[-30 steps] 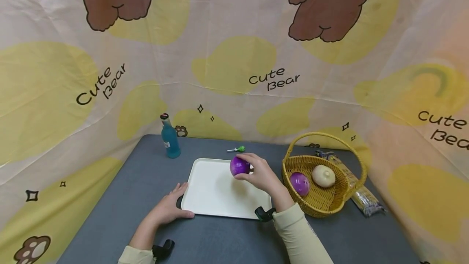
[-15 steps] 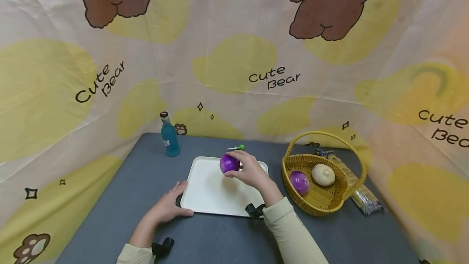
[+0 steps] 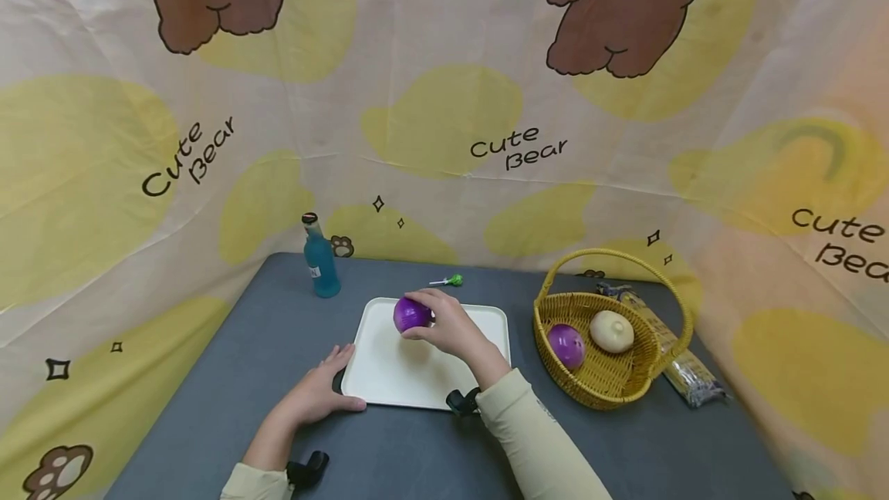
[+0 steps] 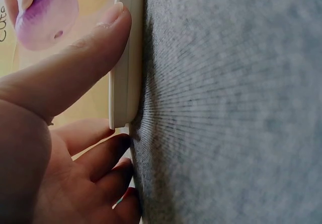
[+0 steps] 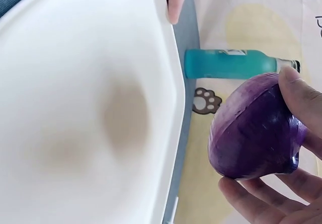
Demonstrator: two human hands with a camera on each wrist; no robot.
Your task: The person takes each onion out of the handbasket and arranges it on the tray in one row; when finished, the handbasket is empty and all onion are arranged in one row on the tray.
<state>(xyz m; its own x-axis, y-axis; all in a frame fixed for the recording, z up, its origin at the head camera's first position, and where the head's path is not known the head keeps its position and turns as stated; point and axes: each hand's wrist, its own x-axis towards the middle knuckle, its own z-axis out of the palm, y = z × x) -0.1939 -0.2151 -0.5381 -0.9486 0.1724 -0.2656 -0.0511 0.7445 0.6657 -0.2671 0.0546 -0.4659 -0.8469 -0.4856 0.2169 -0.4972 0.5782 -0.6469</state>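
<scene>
My right hand (image 3: 450, 324) holds a purple onion (image 3: 411, 316) between thumb and fingers, above the left part of a white tray (image 3: 389, 380). In the right wrist view the onion (image 5: 254, 131) is clear of the tray, and its shadow falls on the bare surface. At the tray's near left corner rests my left hand (image 3: 321, 388), thumb along the front edge and fingers by the left side. The left wrist view shows that thumb (image 4: 75, 65) lying straight against the tray rim (image 4: 126, 83).
A yellow wicker basket (image 3: 604, 388) with a tall handle stands right of the tray, holding another purple onion (image 3: 566, 346) and a white onion (image 3: 612, 332). Behind it lies a plastic-wrapped packet (image 3: 694, 382). A blue bottle (image 3: 321, 265) and a green lollipop (image 3: 453, 280) are at the back.
My right hand has carried the purple onion leftward over the tray, from its right half to its left part. The left hand has stayed at the tray corner.
</scene>
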